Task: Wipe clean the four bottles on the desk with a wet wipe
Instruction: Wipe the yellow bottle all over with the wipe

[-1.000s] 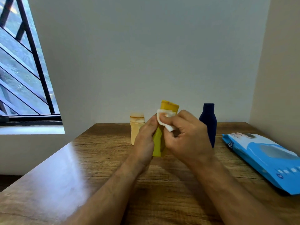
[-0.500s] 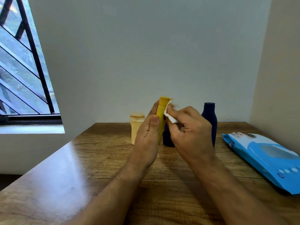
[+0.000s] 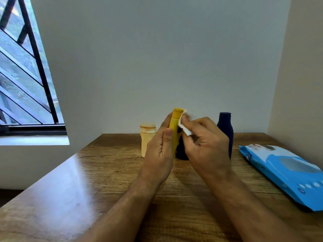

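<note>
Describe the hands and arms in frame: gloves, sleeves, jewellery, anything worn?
Both bare. The left hand and right hand wear no gloves, and no rings show on the visible fingers. Both forearms are uncovered to the bottom edge of the frame: no sleeves, watch, bracelet or markings in view.

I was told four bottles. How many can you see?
4: yellow bottle in the left hand; beige bottle at left; tall navy bottle at right; another dark bottle, mostly hidden.

a wooden desk carries a cream bottle and two dark blue bottles near its far edge, and a blue wipes pack by its right edge.
</note>
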